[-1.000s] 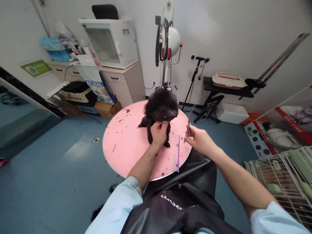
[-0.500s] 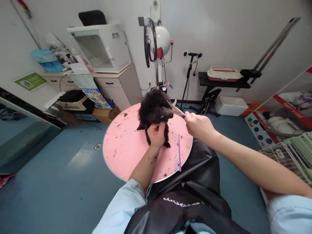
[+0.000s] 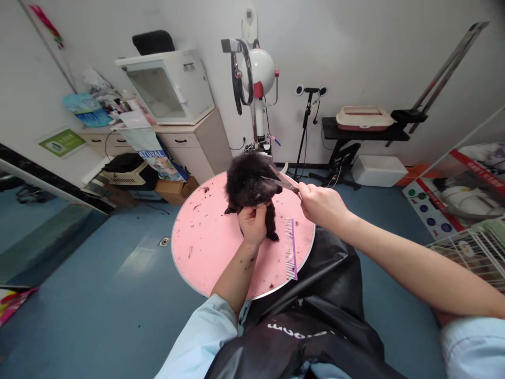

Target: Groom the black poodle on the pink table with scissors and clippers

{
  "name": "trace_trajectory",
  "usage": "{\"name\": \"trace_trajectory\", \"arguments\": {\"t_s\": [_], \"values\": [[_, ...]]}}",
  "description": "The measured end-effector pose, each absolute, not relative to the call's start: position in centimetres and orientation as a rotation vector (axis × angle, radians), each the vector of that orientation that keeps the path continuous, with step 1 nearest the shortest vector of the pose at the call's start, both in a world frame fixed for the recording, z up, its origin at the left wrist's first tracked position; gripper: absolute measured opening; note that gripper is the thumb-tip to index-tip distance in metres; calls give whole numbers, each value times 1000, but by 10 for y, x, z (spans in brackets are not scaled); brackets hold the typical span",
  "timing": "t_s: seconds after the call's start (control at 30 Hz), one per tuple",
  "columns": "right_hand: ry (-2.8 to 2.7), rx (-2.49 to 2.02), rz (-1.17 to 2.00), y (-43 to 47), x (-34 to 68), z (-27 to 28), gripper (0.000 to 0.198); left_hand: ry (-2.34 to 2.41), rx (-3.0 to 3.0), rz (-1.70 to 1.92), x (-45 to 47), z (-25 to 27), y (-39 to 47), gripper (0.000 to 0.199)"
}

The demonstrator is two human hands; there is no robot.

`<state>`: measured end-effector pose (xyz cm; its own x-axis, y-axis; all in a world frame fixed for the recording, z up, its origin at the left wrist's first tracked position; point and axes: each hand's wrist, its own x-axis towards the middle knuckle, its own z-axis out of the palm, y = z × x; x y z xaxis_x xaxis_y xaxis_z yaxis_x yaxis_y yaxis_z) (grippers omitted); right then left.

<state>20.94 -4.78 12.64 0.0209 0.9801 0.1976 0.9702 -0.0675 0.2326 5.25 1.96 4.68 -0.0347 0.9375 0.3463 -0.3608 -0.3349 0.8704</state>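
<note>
A small black dog [image 3: 249, 176] is on the round pink grooming table [image 3: 205, 247], facing me. Under its chin, my left hand [image 3: 253, 223] is closed, fingers pinched on the fur of the muzzle. My right hand [image 3: 321, 202] grips a pair of scissors [image 3: 286, 184] by the handles. Their blades are spread apart and lie against the side of the dog's head, at my right. A purple-backed comb [image 3: 291, 250] rests on the table near its right edge. Dark tufts of cut fur [image 3: 205, 189] are scattered over the pink surface.
Behind the table stands a white dryer [image 3: 260, 73] on a pole with a black strap beside it. A cabinet [image 3: 209, 137] carries a white box with a glass door [image 3: 158, 89]. To the right are a black stand [image 3: 365, 129] with a litter tray and a wire cage [image 3: 473, 252].
The view has shifted slightly, so everything sits a little lower. The dog's head has turned a little in my left hand, and the scissors stay beside it with blades apart.
</note>
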Motion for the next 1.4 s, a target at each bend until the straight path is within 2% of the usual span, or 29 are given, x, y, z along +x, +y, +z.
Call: {"name": "trace_trajectory", "arguments": {"t_s": [0.2,0.27,0.33,0.4,0.53,0.7,0.8,0.93,1.0,1.07,1.13,1.2,1.4], "values": [[2192,2391,380,-44,229,119,30,715,1153,1564,56,47,21,28],[2308,2464,170,-45,234,96,33,689,1140,1530,58,44,23,26],[2340,2532,-172,-52,231,60,28,675,1133,1493,61,41,25,24],[2146,2564,-479,-62,220,18,22,676,1150,1456,62,38,27,24],[1675,2546,-568,-81,188,-56,37,691,1198,1445,63,35,26,22],[1556,2631,-654,-82,164,-87,42,717,1235,1419,61,30,24,21],[1488,2713,-725,-82,167,-89,40,734,1244,1412,60,25,26,22],[1519,2938,-815,-92,179,-75,20,743,1249,1425,59,23,28,24],[1711,3216,-672,-100,182,-54,19,748,1242,1437,59,25,29,24],[2096,3377,-328,-107,181,-24,17,752,1228,1457,61,27,29,25],[2602,3173,-41,-110,173,9,18,748,1227,1484,66,28,30,26],[2932,2812,9,-107,160,37,26,746,1239,1538,73,26,33,27],[2991,2467,-4,-83,112,62,15,781,1337,1628,90,19,46,30]]}}
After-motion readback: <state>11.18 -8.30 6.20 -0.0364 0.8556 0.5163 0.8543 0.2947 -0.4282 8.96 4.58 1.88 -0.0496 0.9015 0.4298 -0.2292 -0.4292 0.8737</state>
